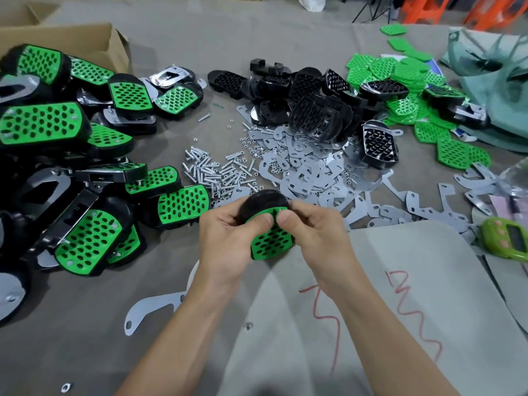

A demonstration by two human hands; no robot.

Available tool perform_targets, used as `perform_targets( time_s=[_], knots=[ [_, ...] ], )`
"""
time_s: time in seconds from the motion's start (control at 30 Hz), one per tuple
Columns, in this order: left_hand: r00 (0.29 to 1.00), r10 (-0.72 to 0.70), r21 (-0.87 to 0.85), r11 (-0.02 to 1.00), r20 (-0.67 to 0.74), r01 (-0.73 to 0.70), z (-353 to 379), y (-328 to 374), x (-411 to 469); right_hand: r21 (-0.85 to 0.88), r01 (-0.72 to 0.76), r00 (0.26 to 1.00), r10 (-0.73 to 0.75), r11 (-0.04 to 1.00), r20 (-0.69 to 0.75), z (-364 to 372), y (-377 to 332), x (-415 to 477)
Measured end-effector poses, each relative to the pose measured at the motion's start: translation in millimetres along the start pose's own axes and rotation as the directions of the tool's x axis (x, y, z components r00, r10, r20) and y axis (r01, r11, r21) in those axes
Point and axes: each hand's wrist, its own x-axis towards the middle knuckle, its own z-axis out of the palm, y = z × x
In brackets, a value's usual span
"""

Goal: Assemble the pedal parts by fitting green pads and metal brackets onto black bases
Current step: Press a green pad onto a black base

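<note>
While both thumbs bear down on the green pad (271,241), the left hand (225,232) and right hand (317,232) clasp the black base (267,200) from either side, held over the tabletop (85,324) right in front of the person. That looks like the pressing-in step: the fingers curl behind the base to give the thumbs something to push against. Each grip is closed around this one pedal, with nothing else in either hand. Look how the supplies fan out within reach: finished pedals (71,130) heaped on the left, loose black bases (314,110) piled dead ahead, spare green pads (400,70) at the far right. The metal brackets (300,170) are spilled flat in between, with screws (211,170) and small nuts (251,145) beside them. Sensible, I'd say, for grabbing each part in turn. One lone bracket (154,310) lies by the left forearm, likely next up for this base. As for containers, a cardboard box (71,41) stands open at the far left behind the finished heap, but its inside is hidden from here. A grey-green bag (497,90) slumps at the far right, its contents unseen too.
</note>
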Motion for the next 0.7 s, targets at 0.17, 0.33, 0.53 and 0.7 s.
perform_targets(
  time_s=[0.17,0.33,0.53,0.7],
  knots=[
    [0.995,0.081,0.09,0.992,0.062,-0.087,-2.7,4.5,0.9,0.001,0.046,0.999,-0.046,0.999,-0.03,0.8,1.9,3.2],
    [0.989,0.133,0.499,0.862,-0.057,-0.088,3.5,0.1,-0.1,0.031,-0.049,0.993,0.052,0.998,-0.101,3.3,2.2,9.3],
    [0.992,0.109,0.456,0.887,-0.066,-0.067,0.4,8.8,6.9,0.062,-0.05,0.999,0.05,0.997,0.002,-3.4,-3.0,10.2],
    [0.997,0.055,0.411,0.908,0.057,-0.074,-7.9,10.3,7.7,0.108,-0.069,0.995,0.076,0.992,-0.059,-5.2,-2.4,11.1]
  ],
)
